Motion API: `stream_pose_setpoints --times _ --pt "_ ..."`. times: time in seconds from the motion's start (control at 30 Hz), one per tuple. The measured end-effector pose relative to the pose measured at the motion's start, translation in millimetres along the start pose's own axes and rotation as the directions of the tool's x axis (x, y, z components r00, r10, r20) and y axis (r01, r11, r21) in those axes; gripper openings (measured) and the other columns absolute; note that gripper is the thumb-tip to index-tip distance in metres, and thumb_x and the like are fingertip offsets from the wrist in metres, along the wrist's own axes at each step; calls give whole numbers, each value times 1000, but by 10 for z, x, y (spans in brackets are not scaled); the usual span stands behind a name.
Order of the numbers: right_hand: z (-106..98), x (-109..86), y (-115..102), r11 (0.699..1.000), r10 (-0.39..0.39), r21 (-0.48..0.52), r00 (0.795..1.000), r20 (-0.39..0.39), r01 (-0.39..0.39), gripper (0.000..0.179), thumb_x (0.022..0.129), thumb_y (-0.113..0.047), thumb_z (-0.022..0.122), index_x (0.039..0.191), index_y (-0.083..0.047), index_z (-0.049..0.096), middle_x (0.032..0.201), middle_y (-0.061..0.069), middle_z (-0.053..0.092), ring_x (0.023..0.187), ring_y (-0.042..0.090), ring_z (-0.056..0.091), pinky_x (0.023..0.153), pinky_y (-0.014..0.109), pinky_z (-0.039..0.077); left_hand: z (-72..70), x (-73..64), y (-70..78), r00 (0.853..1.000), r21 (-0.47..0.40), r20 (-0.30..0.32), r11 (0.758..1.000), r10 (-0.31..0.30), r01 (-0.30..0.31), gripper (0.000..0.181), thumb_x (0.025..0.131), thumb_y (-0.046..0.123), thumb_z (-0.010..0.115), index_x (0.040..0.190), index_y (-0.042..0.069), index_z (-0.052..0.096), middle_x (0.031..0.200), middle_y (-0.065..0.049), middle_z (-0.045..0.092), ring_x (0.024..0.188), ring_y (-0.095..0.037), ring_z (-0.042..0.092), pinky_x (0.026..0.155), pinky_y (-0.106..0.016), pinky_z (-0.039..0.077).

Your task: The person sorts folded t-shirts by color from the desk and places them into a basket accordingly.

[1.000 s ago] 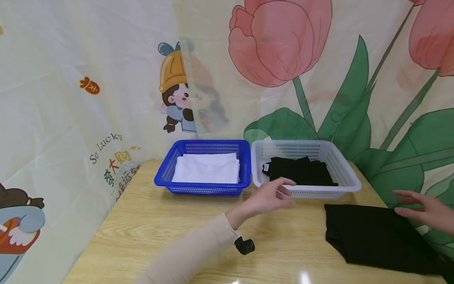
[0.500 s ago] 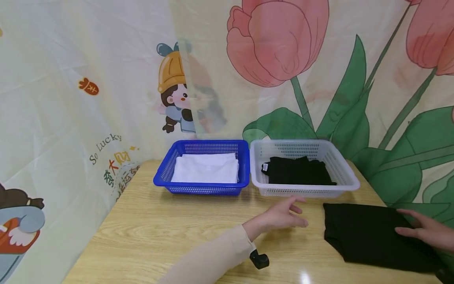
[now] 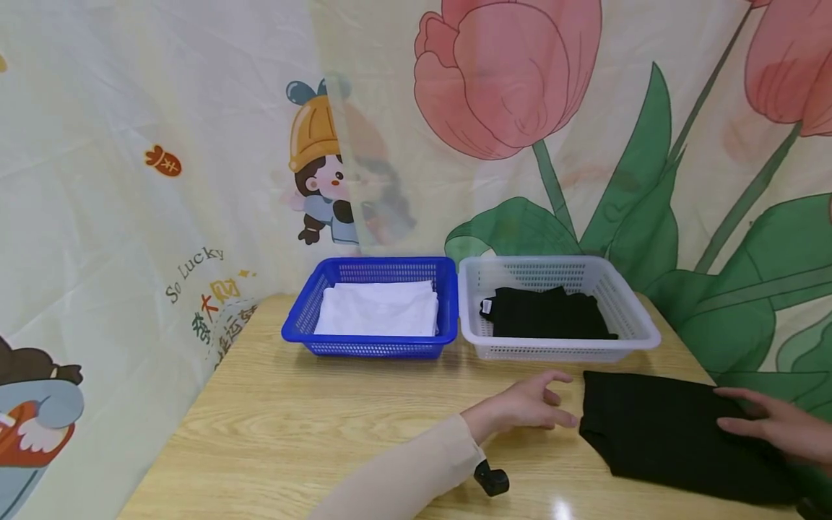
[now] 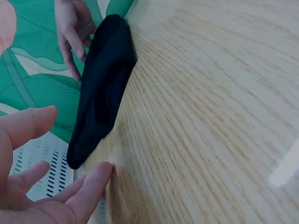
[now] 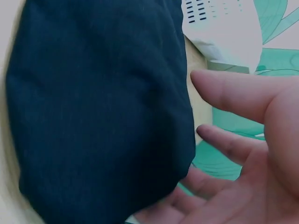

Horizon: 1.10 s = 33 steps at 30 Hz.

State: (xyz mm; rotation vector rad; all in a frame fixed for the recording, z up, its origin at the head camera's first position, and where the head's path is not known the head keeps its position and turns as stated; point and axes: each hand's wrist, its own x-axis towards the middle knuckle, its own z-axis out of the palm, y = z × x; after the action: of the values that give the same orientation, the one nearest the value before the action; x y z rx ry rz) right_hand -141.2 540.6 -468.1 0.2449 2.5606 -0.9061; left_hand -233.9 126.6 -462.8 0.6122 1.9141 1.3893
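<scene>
A folded black garment (image 3: 676,433) lies on the right part of the table. My right hand (image 3: 776,426) is at its right end. In the right wrist view the lower fingers (image 5: 205,184) of that hand touch the edge of the cloth and pass partly out of sight behind it, while the thumb and index finger stay spread apart. My left hand (image 3: 529,401) hovers just left of the garment with thumb and fingers apart and nothing between them. From the left wrist view, a gap shows between its fingertips (image 4: 100,172) and the garment.
Behind the hands stand a blue basket (image 3: 370,347) with folded white cloth (image 3: 377,309) and a white basket (image 3: 552,350) with folded black cloth (image 3: 546,314). Both sit at the back of the wooden table (image 3: 292,419), against a printed curtain (image 3: 247,108).
My left hand has moved right and toward the front, coming close to the garment. The right hand has come down to the garment's right end, and the garment has shifted slightly left.
</scene>
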Motion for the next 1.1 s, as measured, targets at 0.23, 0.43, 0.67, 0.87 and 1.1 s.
stream_pose_setpoints --times 0.23,0.43,0.67,0.87,1.1 --pt "82 -15 -102 971 4 235 993 116 -31 90 110 -41 58 162 10 5 151 57 -1 133 79 8 93 77 45 43 72 10 1000 -93 20 995 -18 20 63 95 7 79 151 23 55 125 -11 67 93 -13 69 87 -35 62" --pt "202 -24 -189 941 -47 338 988 147 -5 85 110 -31 61 166 3 7 156 51 -12 136 75 0 97 80 41 82 88 17 999 -97 17 995 -35 36 59 95 6 79 148 20 58 117 -8 66 92 -12 66 88 -35 61" --pt "227 6 -269 922 -63 386 982 177 -11 75 111 -30 58 169 -11 15 160 43 -30 139 77 -13 101 86 31 77 102 6 998 -77 -40 996 -49 46 53 93 11 81 143 19 63 115 -4 64 94 -9 62 90 -34 59" --pt "293 46 -322 935 -115 352 980 163 52 72 111 -30 57 169 -9 19 162 42 -28 140 75 -20 103 88 24 56 118 -17 998 -174 -25 983 -59 54 52 94 6 80 142 16 63 109 -7 59 92 -15 62 93 -39 59" --pt "370 58 -348 947 -195 278 975 105 160 76 110 -26 59 167 0 16 164 44 -15 139 77 -14 100 87 27 68 122 -19 998 -142 -49 989 -47 40 51 92 6 80 140 17 65 103 -6 57 85 -15 57 82 -33 57"
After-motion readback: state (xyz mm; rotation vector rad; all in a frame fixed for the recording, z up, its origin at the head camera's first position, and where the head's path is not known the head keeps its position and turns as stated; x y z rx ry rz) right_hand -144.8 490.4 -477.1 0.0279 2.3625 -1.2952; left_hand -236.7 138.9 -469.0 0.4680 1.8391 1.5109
